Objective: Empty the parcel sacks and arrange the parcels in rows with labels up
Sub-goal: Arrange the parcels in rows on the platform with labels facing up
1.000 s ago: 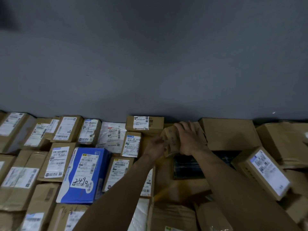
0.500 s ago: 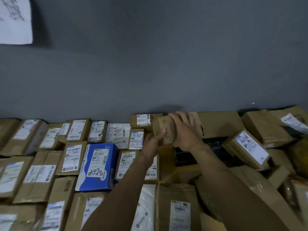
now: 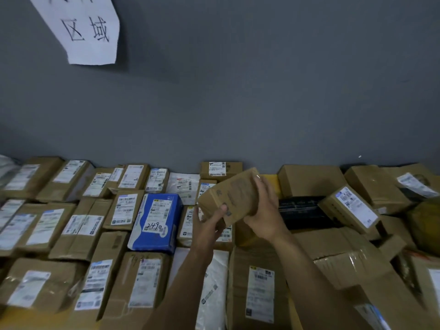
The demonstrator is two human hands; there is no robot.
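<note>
A small brown cardboard parcel [image 3: 232, 197] is held tilted in the air above the rows, its upper face showing faint print and no white label. My left hand [image 3: 209, 225] grips its lower left corner, thumb on top. My right hand [image 3: 264, 210] holds its right end, fingers curled round the far side. Rows of brown parcels [image 3: 123, 208] with white labels facing up fill the left half. A blue parcel [image 3: 156, 220] marked 2490 lies among them.
A grey wall [image 3: 238, 103] rises right behind the parcels, with a white paper sign [image 3: 83, 29] at the upper left. On the right, unsorted boxes [image 3: 352, 210] lie tilted in a heap, with a black parcel [image 3: 302, 210] among them.
Both hands have lifted the small brown parcel off the back row and tilted it toward me. My head has tipped up, bringing the wall sign into view.
</note>
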